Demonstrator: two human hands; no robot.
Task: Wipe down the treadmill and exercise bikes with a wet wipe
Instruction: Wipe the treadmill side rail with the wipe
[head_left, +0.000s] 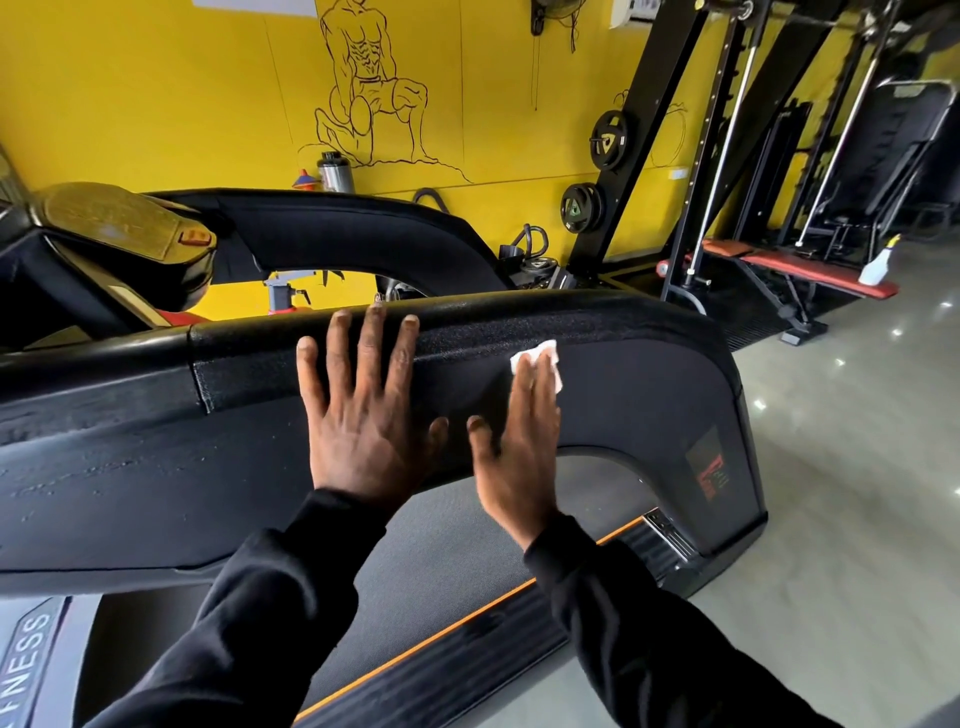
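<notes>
The black treadmill side rail (623, 332) runs across the middle of the head view, arching down to the deck at the right. My left hand (363, 410) lies flat on the rail's side panel, fingers spread and straight. My right hand (524, 441) presses a white wet wipe (540, 358) against the panel just below the padded top edge, fingers straight over it. The grey running belt (441, 561) with an orange stripe shows under my sleeves. The treadmill console (119, 228) sits at the upper left.
A second black rail (353, 228) curves behind the first. A metal bottle (335, 171) stands by the yellow wall. At the right are a weight rack with plates (610, 137), a red bench (795, 270) with a spray bottle (878, 262), and grey floor (857, 467).
</notes>
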